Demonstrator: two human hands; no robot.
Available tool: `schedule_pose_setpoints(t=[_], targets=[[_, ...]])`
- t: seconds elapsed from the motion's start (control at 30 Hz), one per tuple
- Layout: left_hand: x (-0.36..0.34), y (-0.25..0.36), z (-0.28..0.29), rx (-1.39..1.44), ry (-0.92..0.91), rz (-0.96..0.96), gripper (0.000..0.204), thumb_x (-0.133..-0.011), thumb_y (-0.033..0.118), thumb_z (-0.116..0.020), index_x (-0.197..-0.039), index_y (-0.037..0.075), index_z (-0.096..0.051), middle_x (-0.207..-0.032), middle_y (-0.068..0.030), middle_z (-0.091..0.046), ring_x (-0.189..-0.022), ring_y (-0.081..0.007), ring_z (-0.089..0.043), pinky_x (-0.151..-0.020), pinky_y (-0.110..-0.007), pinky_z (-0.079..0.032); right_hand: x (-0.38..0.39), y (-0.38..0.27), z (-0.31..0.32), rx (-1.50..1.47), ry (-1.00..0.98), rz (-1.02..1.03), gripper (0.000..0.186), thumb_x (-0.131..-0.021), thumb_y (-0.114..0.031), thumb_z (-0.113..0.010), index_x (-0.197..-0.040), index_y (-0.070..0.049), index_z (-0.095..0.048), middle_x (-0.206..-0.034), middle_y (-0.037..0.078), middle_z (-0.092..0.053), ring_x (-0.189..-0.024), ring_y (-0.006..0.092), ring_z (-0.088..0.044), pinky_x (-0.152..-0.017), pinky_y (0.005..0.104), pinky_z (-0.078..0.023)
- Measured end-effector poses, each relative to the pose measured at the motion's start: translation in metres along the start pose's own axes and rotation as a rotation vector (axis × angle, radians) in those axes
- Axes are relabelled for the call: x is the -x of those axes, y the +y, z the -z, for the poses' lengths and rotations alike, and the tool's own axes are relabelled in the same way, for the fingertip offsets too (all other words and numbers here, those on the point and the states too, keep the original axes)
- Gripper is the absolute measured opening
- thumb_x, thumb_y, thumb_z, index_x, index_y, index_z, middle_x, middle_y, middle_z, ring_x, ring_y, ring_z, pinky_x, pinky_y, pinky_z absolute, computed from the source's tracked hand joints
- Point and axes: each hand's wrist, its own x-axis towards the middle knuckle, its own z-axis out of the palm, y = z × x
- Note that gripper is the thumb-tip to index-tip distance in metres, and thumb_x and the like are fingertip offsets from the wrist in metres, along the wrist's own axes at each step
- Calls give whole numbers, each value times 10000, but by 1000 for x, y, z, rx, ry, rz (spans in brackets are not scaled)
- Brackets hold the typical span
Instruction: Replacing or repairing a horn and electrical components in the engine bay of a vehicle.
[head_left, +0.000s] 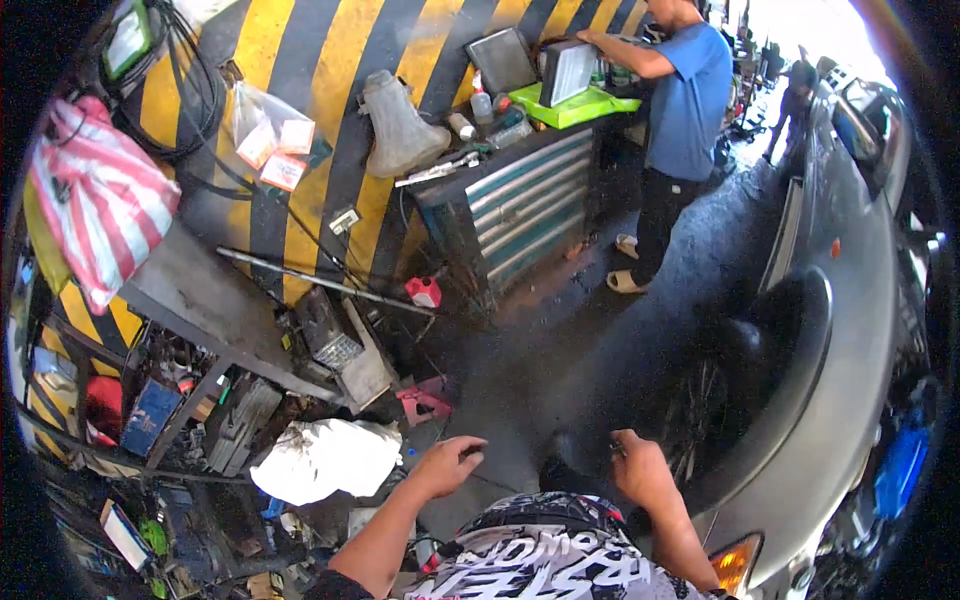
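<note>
My left hand (450, 467) is in front of my body at lower centre, fingers loosely bent with a gap before the thumb and nothing seen in them. A white sack-like bundle (328, 460) lies to the left of it, apart from it. My right hand (642, 468) is closed, with a small dark thing (617, 447) showing at its fingertips, too small to name. That hand is nearest the front wheel (697, 405) of a grey car (840, 370) on the right, without visibly touching it.
A person (688, 110) in a blue shirt stands ahead at a tool cabinet (530, 215), a hand on an air-filter-like panel (567, 72). Shelves with mixed parts, a metal bench (215, 300) and a striped sack (100, 200) crowd the left. A pink-red container (423, 292) stands on the floor.
</note>
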Motion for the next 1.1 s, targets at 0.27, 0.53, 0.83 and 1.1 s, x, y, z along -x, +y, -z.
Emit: schedule_pose_setpoints(t=[0.27, 0.53, 0.83, 1.1], targets=[[-160, 0, 109, 165, 254, -34, 362, -948, 219, -669, -1288, 98, -650, -1312, -136, -642, -1173, -313, -647, -988, -410, -523, -185, -35, 96, 144, 5, 120, 143, -869, -143, -687, -993, -77, -717, -916, 160, -715, -887, 414, -677, -760, 484, -556], [-312, -69, 235, 31, 575, -73, 472, -872, 196, -752, -1309, 78, -619, -1470, -169, -505, -1342, -367, -509, -1117, -438, -428, -338, -34, 47, 188, -66, 0, 213, -889, -157, -689, -1081, -76, -733, -972, 190, -700, -910, 405, -670, -788, 472, -548], [-498, -69, 397, -227, 652, -162, 671, -785, 404, -814, -1309, 42, -602, -1540, -201, -416, -1401, -407, -412, -1162, -481, -361, -542, -119, 8, 295, -75, 0, 250, -888, -212, -699, -1125, -140, -729, -979, 161, -694, -860, 391, -677, -734, 484, -562], [-549, -80, 422, -310, 434, -106, 741, -740, 515, -816, -1250, 22, -600, -1556, -237, -389, -1417, -430, -395, -1183, -492, -341, -727, -191, -23, 331, -158, 198, 357, -765, -57, -729, -1112, -137, -708, -898, 112, -612, -823, 365, -664, -702, 466, -549]])
